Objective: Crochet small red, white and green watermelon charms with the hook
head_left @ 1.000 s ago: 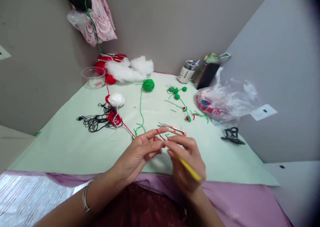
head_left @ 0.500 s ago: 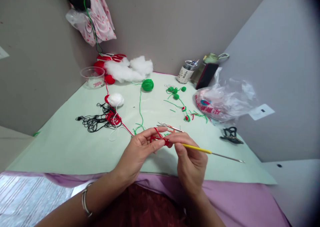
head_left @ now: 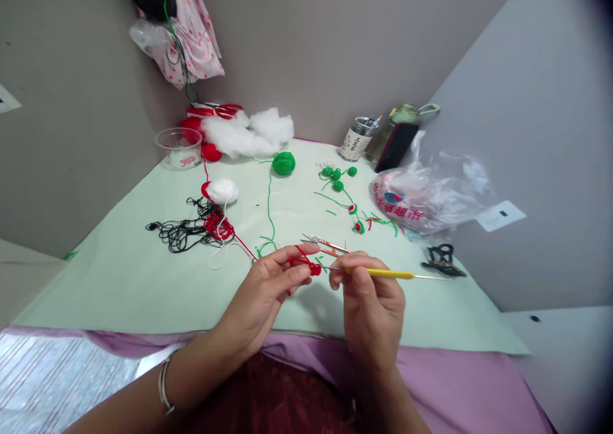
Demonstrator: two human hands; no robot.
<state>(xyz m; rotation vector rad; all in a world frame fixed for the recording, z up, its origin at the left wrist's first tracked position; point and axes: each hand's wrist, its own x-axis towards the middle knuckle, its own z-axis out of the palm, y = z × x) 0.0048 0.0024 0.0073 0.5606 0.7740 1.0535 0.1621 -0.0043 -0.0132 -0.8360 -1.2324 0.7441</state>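
My left hand point(head_left: 272, 277) pinches a small piece of red crochet work point(head_left: 315, 269) between thumb and fingers, with red yarn looped over the raised index finger. My right hand point(head_left: 373, 300) grips a yellow-handled crochet hook point(head_left: 387, 274). One thin metal end points left to the red piece; the other sticks out to the right. Whether the tip sits inside a stitch is too small to tell. From my left hand, the red yarn point(head_left: 244, 246) runs back to a loose red tangle point(head_left: 218, 224). Thread snips point(head_left: 330, 246) lie on the table just behind my hands.
A green yarn ball point(head_left: 283, 163), a white yarn ball point(head_left: 223, 191) and black tangled yarn point(head_left: 177, 233) lie behind and left. White stuffing point(head_left: 244, 134) sits at the back. Small green crocheted pieces point(head_left: 336, 185), a plastic bag point(head_left: 426, 188) and a black hair claw point(head_left: 443, 260) are rightward.
My right hand has moved a little to the right with the hook, away from my left fingers. More of the red piece and the hook's thin left end now shows.
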